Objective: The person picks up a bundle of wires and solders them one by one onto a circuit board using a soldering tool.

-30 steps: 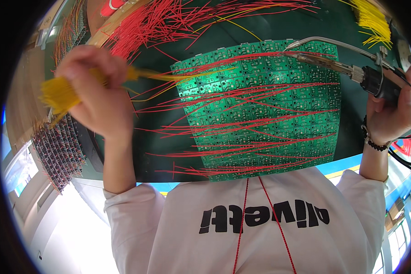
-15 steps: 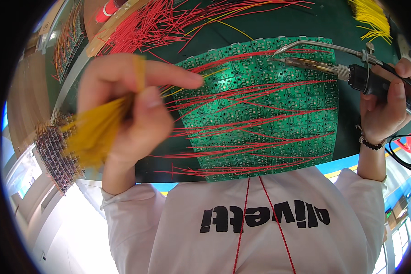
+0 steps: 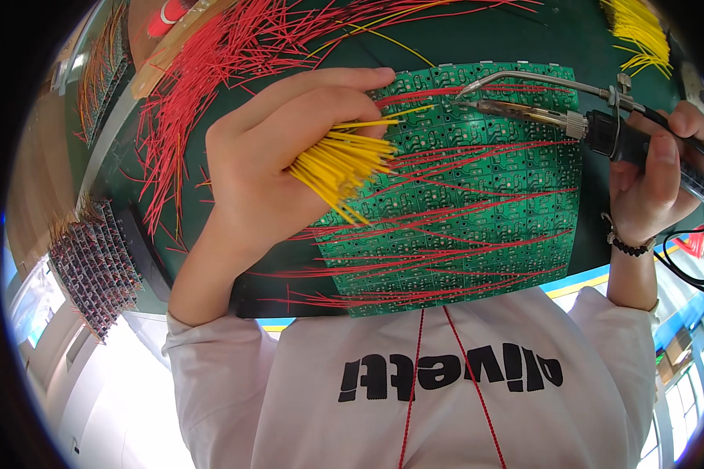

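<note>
A bundle of short yellow wires (image 3: 344, 166) is gripped in my left hand (image 3: 278, 160), over the left part of a green circuit board panel (image 3: 485, 176). One yellow wire sticks out from the bundle toward the upper right, across the board. My left index finger stretches to the board's far left edge. In my right hand (image 3: 653, 172) is a soldering iron (image 3: 618, 134) with a thin curved metal tube clamped along it. Its tip and the tube's end meet above the far part of the board. Rows of red wires (image 3: 461, 203) lie across the panel.
A large heap of red wires (image 3: 235, 51) spreads behind and left of the board. More yellow wires (image 3: 640, 35) lie at the far right. Wired board panels (image 3: 98, 270) stand at the left. A black cable (image 3: 684, 273) loops beside my right wrist.
My left hand has swung right with the yellow wires, from beside the board to above its left part. The soldering iron has shifted only slightly left.
</note>
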Tool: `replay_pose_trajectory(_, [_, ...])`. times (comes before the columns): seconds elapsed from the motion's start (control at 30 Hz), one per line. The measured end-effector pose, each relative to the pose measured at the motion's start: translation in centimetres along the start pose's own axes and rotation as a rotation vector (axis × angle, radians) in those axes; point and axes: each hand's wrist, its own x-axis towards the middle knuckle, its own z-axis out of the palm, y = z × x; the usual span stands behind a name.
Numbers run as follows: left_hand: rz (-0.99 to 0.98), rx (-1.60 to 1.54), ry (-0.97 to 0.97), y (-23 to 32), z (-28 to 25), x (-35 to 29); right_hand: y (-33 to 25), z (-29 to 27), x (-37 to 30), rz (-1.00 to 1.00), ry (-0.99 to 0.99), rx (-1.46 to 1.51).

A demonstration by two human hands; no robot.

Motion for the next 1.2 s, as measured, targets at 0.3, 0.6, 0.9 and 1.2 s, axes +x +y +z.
replay_pose_trajectory(0.3, [-0.027, 0.043, -0.014, -0.2, 0.2, -0.1, -0.4, 2.1, 0.8, -0.111, -0.052, 0.091])
replay_pose_trajectory(0.6, [-0.040, 0.104, -0.018, 0.1, 0.3, -0.2, 0.7, 1.2, -0.3, -0.091, -0.032, -0.007])
replay_pose_trajectory(0.9, [-0.035, 0.122, -0.028, 0.1, 0.3, -0.2, 1.1, 0.7, -0.6, -0.021, -0.085, 0.003])
replay_pose_trajectory(1.2, [-0.039, 0.112, -0.035, 0.2, 0.3, -0.2, 0.5, 1.6, -0.2, -0.068, -0.005, -0.052])
